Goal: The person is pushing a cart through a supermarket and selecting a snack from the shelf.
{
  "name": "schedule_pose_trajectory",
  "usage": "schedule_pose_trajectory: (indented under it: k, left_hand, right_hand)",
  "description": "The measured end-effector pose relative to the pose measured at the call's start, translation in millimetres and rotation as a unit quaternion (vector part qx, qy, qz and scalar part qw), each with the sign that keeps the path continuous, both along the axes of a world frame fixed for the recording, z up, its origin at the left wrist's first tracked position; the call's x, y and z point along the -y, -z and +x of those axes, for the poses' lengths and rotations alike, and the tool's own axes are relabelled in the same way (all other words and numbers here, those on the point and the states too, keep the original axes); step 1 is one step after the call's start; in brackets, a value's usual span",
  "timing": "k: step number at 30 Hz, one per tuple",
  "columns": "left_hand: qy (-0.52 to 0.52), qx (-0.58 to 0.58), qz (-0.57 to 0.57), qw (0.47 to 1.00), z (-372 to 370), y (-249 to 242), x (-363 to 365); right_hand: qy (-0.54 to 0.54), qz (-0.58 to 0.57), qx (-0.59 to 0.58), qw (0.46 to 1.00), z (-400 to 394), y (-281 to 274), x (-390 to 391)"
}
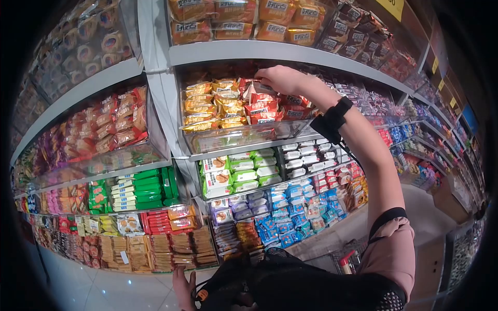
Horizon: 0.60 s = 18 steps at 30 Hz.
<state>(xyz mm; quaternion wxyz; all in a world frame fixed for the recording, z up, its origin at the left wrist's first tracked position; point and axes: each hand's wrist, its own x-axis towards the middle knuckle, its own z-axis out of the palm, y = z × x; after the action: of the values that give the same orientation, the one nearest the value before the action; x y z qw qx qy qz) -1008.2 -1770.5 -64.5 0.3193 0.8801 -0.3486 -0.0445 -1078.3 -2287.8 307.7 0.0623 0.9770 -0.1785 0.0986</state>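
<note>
My right hand (282, 79) reaches into a clear shelf bin, its fingers bent and closed at the top of the red snack packets (263, 110). Under the fingertips is a red and pale packet (255, 89); the tips are partly hidden, so a grip on it cannot be made out. Gold-wrapped packets (229, 106) lie just left of the red ones. Low in the view, my left hand (182, 285) hangs beside the dark bag at my body, near the bottom row of brown packets (182, 248), with its fingers apart and nothing in them.
Clear bin fronts (249, 136) and a grey shelf edge (280, 50) cross the view. Green-and-white packets (251, 168) and blue packets (290, 212) fill lower bins. A metal post (158, 88) stands at left. A basket with a red handle (346, 262) is by my right side.
</note>
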Motion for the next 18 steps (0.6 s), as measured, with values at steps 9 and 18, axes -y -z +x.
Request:
schedule_pose_trajectory:
  k: [9, 18]
  left_hand:
    - [-0.009, 0.007, 0.013, 1.0, -4, -10, 9]
    - [0.017, -0.025, 0.025, 0.999, -1, -11, 18]
  right_hand:
    - [-0.058, 0.096, -0.003, 0.994, -9, -13, 4]
    - [-0.107, 0.097, 0.054, 0.988, -12, -1, -6]
